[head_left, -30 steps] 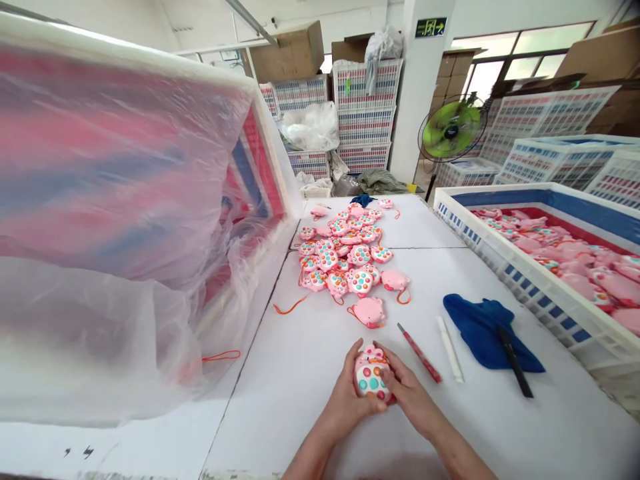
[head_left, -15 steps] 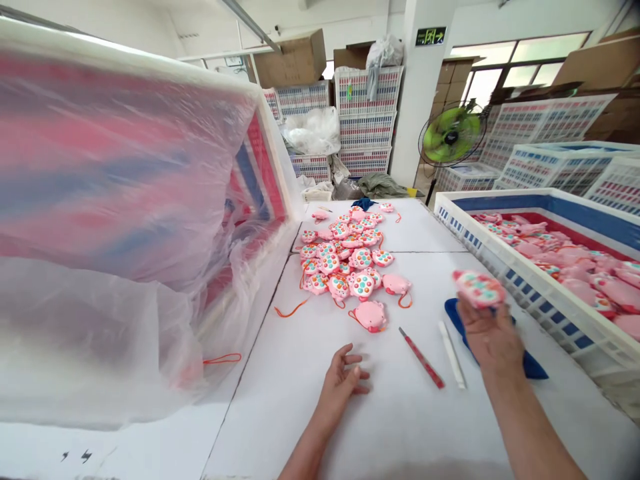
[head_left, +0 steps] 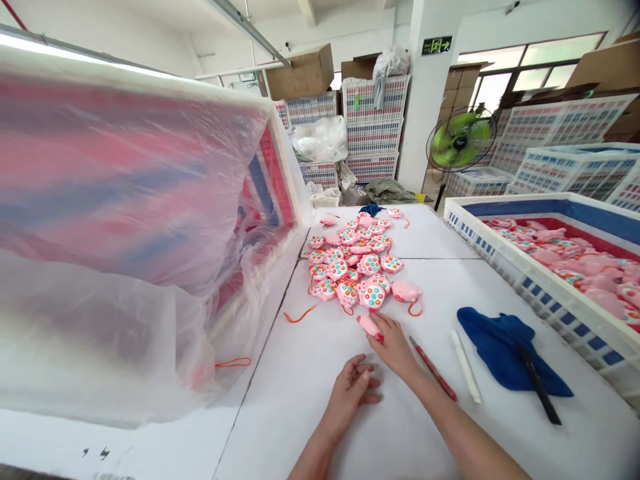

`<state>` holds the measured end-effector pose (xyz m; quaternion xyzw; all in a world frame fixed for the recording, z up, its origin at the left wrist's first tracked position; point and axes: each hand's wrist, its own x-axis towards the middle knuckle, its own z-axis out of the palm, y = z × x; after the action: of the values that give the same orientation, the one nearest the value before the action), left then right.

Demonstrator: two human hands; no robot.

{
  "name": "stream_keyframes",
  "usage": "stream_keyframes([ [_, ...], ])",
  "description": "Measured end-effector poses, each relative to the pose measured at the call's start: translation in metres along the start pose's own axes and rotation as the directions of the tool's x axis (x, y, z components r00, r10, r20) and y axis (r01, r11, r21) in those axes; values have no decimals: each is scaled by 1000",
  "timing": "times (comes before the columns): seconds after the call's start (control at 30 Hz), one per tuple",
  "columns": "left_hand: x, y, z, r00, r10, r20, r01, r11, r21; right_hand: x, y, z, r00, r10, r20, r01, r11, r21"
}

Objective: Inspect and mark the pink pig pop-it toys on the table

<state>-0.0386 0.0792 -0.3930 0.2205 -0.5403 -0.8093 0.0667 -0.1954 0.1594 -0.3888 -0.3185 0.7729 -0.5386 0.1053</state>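
Observation:
My right hand (head_left: 395, 345) has its fingers closed round a pink pig-shaped toy (head_left: 369, 327) at the near end of a pile. Only the toy's plain pink side and some red trim show past the fingers. Beside it, lower and to the left, my left hand (head_left: 354, 383) hovers over the white table with loosely curled, parted fingers and nothing in them. The pile of pig-shaped toys (head_left: 347, 257) has several with coloured dots on their faces and orange cord loops. A red pen-like tool (head_left: 434, 370) lies just right of my right wrist.
Right of the hands lie a white stick (head_left: 466, 367), a blue cloth (head_left: 500, 347) and a black-handled tool (head_left: 540, 387). A crate of pink toys (head_left: 530, 290) borders the table's right side. Plastic-draped crate (head_left: 125, 200) stands left; an orange cord (head_left: 299, 315) lies near it.
My right hand has moved left from beside the crate to the near pink toy and closed on it. The dotted toy it held before is out of that hand. My left hand stays about put.

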Motion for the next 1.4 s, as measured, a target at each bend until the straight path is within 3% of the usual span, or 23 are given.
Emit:
stream_keyframes([
  [0.07,-1,3,1,1000,-9,19,9,1000,5,-10,-12,-5,996,74,40,-81,969,232],
  [0.17,-3,10,2,997,-1,77,1,1000,9,-34,-26,-7,968,207,143,-250,734,631],
  [0.23,-4,12,4,996,25,87,-25,1000,-9,-52,-28,-6,952,245,186,-300,613,731],
  [0.33,-7,12,5,998,69,13,-68,997,-37,-74,-21,-10,926,256,278,-376,549,747],
  [0.43,-7,10,6,995,79,-55,-78,997,29,-87,-11,-18,888,256,382,-460,542,704],
  [0.57,-6,9,6,991,134,-12,-130,974,185,-89,-5,-24,859,273,434,-511,530,677],
  [0.77,-8,5,4,959,227,171,-266,929,257,-88,-8,-23,856,262,446,-517,478,710],
  [1.0,-8,-1,7,970,214,111,-240,900,363,-92,-4,-20,870,234,435,-492,487,722],
  [1.1,-8,0,8,977,191,91,-211,899,383,-91,-9,-21,867,246,433,-494,529,690],
  [1.2,-10,0,8,978,172,119,-205,905,373,-89,-16,-22,871,270,411,-483,628,610],
  [1.4,-12,1,11,981,122,150,-169,918,358,-88,-17,-21,927,217,306,-359,752,552],
])
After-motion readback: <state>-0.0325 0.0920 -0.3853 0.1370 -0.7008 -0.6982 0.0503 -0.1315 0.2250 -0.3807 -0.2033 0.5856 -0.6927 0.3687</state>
